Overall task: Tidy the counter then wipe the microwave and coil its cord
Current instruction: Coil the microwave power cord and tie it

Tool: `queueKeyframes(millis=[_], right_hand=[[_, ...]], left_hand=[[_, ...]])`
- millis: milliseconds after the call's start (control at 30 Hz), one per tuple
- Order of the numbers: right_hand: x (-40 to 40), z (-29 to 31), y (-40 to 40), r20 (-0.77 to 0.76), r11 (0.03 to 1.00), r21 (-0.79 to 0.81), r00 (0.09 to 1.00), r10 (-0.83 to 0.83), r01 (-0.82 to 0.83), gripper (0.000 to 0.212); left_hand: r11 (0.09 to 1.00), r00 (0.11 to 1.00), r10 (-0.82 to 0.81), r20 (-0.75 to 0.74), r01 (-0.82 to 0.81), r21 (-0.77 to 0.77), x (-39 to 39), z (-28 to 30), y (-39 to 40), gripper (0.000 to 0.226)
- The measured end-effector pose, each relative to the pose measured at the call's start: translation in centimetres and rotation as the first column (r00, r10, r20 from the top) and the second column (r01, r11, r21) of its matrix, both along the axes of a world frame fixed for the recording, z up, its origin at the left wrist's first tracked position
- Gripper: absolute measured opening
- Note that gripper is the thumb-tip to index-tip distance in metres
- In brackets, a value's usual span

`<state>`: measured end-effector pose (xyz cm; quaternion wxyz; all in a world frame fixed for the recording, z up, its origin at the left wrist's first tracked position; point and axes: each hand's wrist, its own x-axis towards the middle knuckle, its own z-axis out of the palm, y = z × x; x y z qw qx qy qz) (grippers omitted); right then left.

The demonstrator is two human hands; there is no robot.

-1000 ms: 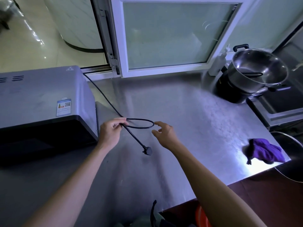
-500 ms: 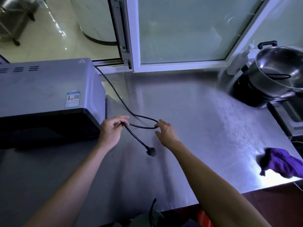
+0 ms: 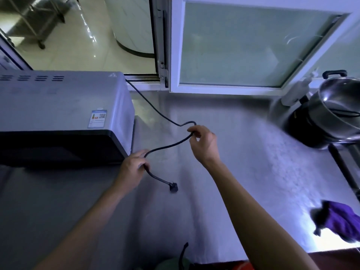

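Observation:
A grey microwave (image 3: 58, 114) with a black door stands at the left of the steel counter (image 3: 243, 162). Its black cord (image 3: 167, 146) runs from the back right corner across the counter. My left hand (image 3: 134, 168) grips the cord near its end, and the plug (image 3: 173, 187) hangs just below it over the counter. My right hand (image 3: 203, 143) pinches the cord further along, where it bends back in a small loop.
A purple cloth (image 3: 339, 221) lies at the counter's right front edge. A steel pot (image 3: 339, 112) sits on a black cooker at the back right, beside a white bottle (image 3: 294, 94). A white-framed window (image 3: 253, 45) stands behind the counter.
The closed loop between my hands has opened out. My right hand took the cord and drew it up and to the right, while my left hand kept its grip near the plug.

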<state>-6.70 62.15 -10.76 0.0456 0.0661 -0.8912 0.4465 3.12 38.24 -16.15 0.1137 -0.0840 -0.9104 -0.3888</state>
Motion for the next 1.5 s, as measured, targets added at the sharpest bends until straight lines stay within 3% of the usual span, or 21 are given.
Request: queueKeyframes(millis=[167,300,400,500,600,667,900,1100,1233,1500], right_hand=[[-0.2,2.7,-1.9,-0.036,0.994,-0.103,0.998,0.045,-0.049,0.025],[-0.5,3.9,-2.7,-0.113,0.989,-0.132,0.992,0.053,-0.068,0.018],[-0.7,4.9,-3.3,-0.051,0.978,-0.197,0.997,0.059,-0.068,0.031],[-1.0,6.0,-3.8,-0.017,0.980,-0.190,0.998,0.058,-0.060,0.048],[-1.1,7.2,-4.0,-0.047,0.980,-0.185,0.996,0.072,-0.079,0.026],[-0.9,7.9,-4.0,-0.075,0.980,-0.169,0.993,0.090,-0.101,0.025],[-0.1,9.7,-3.3,-0.076,0.980,-0.162,0.991,0.108,-0.119,0.042],[1.1,13.2,-2.8,-0.154,0.984,-0.108,0.980,0.126,-0.143,0.049],[1.4,15.0,-2.0,-0.214,0.984,-0.109,0.970,0.118,-0.144,0.055],[1.8,15.3,-1.1,-0.190,0.983,-0.137,0.977,0.096,-0.123,0.047]], left_hand=[[0.996,0.997,0.045,0.057,-0.040,-0.077,0.0,-1.4,-0.2,0.043],[0.991,0.993,0.083,0.085,-0.073,-0.111,-0.3,-1.9,-0.5,0.037],[0.989,0.992,0.083,0.099,-0.070,-0.128,-0.8,-2.0,-0.4,0.041],[0.995,0.983,0.087,0.164,-0.076,-0.072,-1.2,-2.1,0.0,0.050],[0.991,0.961,0.116,0.250,-0.128,0.033,-2.0,-2.0,0.7,0.056],[0.987,0.959,0.107,0.263,-0.135,0.090,-2.9,-1.6,1.4,0.055],[0.978,0.982,0.016,0.188,-0.054,0.202,-7.8,2.6,4.9,0.099],[0.993,0.999,-0.052,-0.003,0.052,0.109,-12.0,5.9,7.5,0.123],[0.986,0.997,-0.068,-0.020,0.071,0.153,-13.9,7.1,7.8,0.116],[0.983,0.993,-0.111,-0.044,0.116,0.139,-15.8,8.4,8.0,0.084]])
